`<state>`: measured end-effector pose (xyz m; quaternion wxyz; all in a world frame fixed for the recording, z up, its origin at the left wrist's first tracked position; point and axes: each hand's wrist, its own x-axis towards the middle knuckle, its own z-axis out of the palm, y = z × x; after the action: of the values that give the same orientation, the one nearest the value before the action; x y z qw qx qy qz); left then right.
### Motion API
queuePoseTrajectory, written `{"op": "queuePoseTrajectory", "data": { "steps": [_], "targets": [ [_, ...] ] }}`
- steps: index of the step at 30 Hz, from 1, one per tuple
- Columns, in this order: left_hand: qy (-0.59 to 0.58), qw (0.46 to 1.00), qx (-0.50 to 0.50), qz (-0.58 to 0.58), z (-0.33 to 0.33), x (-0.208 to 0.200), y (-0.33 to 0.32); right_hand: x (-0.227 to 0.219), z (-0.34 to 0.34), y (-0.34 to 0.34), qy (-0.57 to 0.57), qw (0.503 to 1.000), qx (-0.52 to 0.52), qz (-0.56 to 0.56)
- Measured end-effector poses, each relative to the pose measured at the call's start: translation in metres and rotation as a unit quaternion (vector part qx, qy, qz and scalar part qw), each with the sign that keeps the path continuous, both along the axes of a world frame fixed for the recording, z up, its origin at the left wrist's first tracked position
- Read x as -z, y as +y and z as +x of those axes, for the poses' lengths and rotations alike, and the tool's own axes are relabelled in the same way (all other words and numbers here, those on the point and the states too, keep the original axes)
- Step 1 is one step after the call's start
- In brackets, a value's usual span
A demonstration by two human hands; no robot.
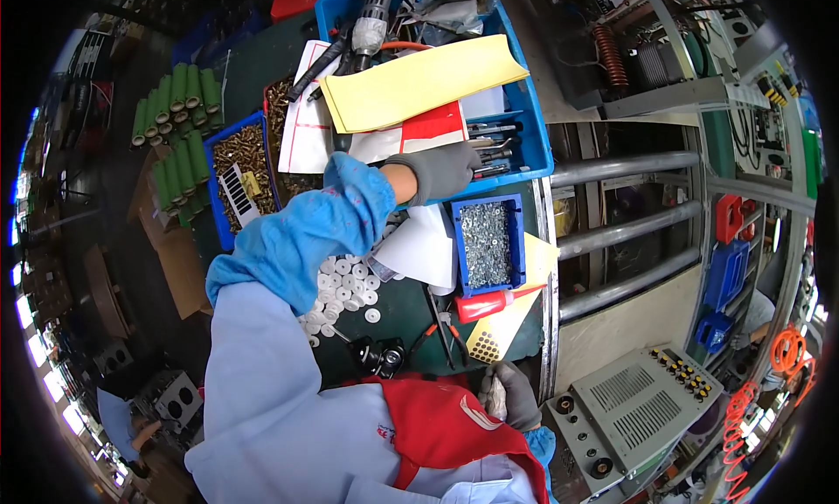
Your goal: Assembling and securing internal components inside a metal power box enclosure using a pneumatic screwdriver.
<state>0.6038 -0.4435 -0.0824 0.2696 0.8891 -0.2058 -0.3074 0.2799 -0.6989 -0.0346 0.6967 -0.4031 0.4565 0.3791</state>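
Observation:
My left hand (444,171), in a grey glove and blue sleeve cover, reaches to the near rim of a large blue tray (544,146). Its fingertips are by several metal hand tools (495,151) in the tray; how they are bent is hidden. My right hand (517,397), also gloved in grey, is close to my body at the table's near right edge. Its fingers are closed round a pale, silvery thing (497,401) whose kind is unclear. Between the hands stands a blue bin of small metal washers or nuts (486,242).
Yellow paper (419,83) and a power tool (371,24) lie on the tray. White discs (343,287), pliers (437,329), a red cylinder (482,306) and a black part (381,357) lie nearer. A brass-fittings bin (240,168) stands left; metal rails (625,229) and a grey control box (638,408) right.

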Motion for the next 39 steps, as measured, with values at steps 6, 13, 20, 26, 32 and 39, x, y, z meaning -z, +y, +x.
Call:
{"op": "queuePoseTrajectory", "data": {
  "steps": [6, 13, 20, 26, 32, 39],
  "targets": [
    [0.106, 0.989, 0.086, 0.055, 0.022, -0.005, -0.011, 0.008, 0.01, -0.004, -0.008, 1.0, -0.021, 0.016],
    [0.024, 0.976, 0.17, 0.133, 0.023, -0.012, -0.02, 0.011, 0.015, -0.005, -0.006, 1.0, -0.02, 0.017],
    [0.108, 0.983, 0.083, 0.125, 0.02, 0.015, 0.004, 0.011, 0.011, -0.007, 0.009, 1.0, 0.007, 0.029],
    [0.167, 0.963, 0.196, 0.082, 0.027, 0.041, 0.016, 0.01, 0.016, -0.004, 0.019, 0.999, -0.003, 0.028],
    [0.288, 0.957, 0.009, -0.005, 0.021, 0.011, 0.011, 0.014, 0.014, -0.005, 0.017, 0.999, 0.001, 0.034],
    [0.1, 0.99, 0.083, 0.059, 0.015, 0.008, 0.002, 0.017, 0.015, -0.004, 0.011, 0.999, -0.016, 0.031]
  ]
}}
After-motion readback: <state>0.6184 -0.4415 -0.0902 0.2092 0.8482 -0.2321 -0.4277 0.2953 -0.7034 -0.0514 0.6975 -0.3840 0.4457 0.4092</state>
